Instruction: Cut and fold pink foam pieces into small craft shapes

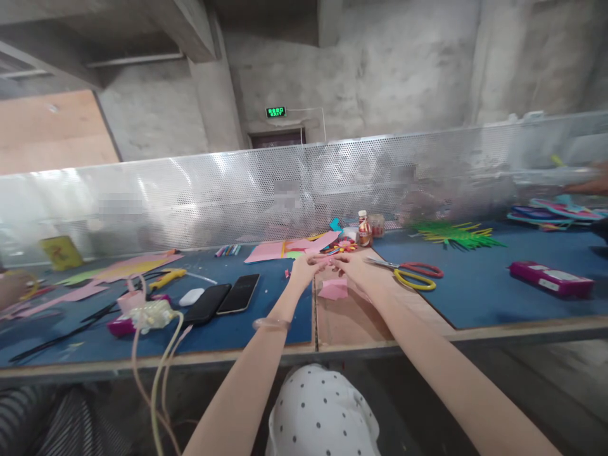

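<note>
My left hand (308,267) and my right hand (352,268) meet at the far part of the bare wooden strip. Both have their fingers closed together on a small piece of pink paper (329,260), mostly covered by the fingertips. Below them a larger pink paper scrap (334,289) lies on the wood. To the right of my right hand rest scissors (413,276) with one red and one yellow handle loop, blades pointing toward that hand. Just beyond the hands are pink paper sheets (266,251) and a colourful paper flower (346,246).
Two phones (239,294), a white case (191,297), a yellow-handled tool (167,279) and cables (159,373) lie left. A bottle (364,229) stands behind. At right are green paper fronds (453,234), a purple box (550,279) and another person's arm (589,185). A perforated metal screen (204,202) borders the table.
</note>
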### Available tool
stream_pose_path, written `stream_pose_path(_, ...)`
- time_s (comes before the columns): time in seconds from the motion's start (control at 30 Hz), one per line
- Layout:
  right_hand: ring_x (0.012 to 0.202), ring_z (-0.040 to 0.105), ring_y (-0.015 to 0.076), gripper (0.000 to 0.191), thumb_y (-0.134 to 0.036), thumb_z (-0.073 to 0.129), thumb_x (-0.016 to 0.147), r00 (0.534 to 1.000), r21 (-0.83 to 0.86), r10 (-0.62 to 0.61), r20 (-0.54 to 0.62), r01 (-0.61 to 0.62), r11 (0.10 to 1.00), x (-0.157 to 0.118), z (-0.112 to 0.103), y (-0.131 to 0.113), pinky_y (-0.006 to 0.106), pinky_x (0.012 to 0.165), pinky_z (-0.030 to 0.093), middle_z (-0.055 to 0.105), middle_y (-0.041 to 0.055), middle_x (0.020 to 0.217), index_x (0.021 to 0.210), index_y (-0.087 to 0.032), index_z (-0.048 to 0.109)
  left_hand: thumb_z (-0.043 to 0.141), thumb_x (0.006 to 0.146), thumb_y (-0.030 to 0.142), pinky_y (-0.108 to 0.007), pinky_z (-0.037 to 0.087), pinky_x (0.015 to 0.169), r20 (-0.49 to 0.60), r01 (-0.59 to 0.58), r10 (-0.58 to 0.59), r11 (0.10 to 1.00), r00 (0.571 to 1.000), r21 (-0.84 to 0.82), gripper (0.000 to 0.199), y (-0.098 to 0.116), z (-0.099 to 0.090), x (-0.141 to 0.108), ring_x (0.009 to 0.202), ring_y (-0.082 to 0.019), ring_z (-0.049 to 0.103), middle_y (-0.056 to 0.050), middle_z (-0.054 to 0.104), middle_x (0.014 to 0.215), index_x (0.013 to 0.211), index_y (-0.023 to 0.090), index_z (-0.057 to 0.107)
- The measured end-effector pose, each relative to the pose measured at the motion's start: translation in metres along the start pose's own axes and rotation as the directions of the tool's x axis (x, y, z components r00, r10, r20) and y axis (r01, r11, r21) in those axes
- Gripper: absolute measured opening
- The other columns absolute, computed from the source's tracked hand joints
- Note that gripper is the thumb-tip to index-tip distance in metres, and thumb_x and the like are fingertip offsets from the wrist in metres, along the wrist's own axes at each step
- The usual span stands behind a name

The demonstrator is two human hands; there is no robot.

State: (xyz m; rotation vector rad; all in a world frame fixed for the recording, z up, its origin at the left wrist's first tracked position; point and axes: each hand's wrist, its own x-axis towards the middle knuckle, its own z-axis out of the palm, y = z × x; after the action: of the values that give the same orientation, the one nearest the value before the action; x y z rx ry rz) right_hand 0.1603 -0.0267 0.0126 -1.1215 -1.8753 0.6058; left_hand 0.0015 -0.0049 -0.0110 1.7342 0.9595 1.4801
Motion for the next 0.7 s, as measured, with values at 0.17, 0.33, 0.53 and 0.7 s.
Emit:
stream_pose_path(0.17,0.057,0.055,0.0112,0.025,-0.027,0.048,0.081,1.000,0.001,-0.009,-0.011,0.009,1.000,0.002,0.002,0.004,0.020,0.054,0.042,0.066,0.0060,0.073,0.094,-0.014,0.066,0.067,0.064,0.023,-0.025,0.047,0.059,-0.001,-0.022,0.022,0.999,1.000,0.027,0.026,-0.001,-0.001,0.000,0.058,-0.014,0.060,-0.006,0.067,0.066,0.087,0.011,0.067)
stream_pose_path(0.33,0.058,0.055,0.0106,0.025,-0.028,0.049,0.081,1.000,-0.012,-0.016,-0.004,0.016,1.000,-0.001,-0.001,0.000,0.019,0.055,0.041,0.066,0.0054,0.075,0.093,-0.016,0.066,0.068,0.064,0.023,-0.028,0.049,0.065,-0.004,-0.018,0.018,1.000,1.000,0.005,0.025,-0.002,-0.001,0.001,0.063,-0.016,0.062,-0.006,0.068,0.072,0.087,0.012,0.068)
stream_pose_path(0.53,0.053,0.052,0.0093,0.026,-0.032,0.050,0.080,0.999,-0.001,-0.018,-0.031,0.018,1.000,0.000,0.000,0.005,0.019,0.050,0.038,0.064,0.0042,0.068,0.090,-0.015,0.067,0.064,0.068,0.024,-0.027,0.050,0.065,-0.004,-0.002,0.003,0.998,1.000,0.067,0.024,-0.001,-0.001,0.000,0.068,-0.016,0.063,-0.007,0.069,0.080,0.089,0.013,0.069)
stream_pose_path(0.7,0.053,0.050,0.0096,0.026,-0.033,0.051,0.077,0.998,0.068,-0.054,-0.045,0.057,0.996,0.004,0.005,0.015,0.019,0.048,0.037,0.061,0.0031,0.061,0.084,-0.013,0.067,0.059,0.073,0.027,-0.029,0.046,0.078,0.026,-0.088,0.084,0.963,0.996,0.253,0.022,0.004,-0.003,-0.002,0.084,-0.018,0.062,-0.005,0.069,0.089,0.090,0.016,0.069)
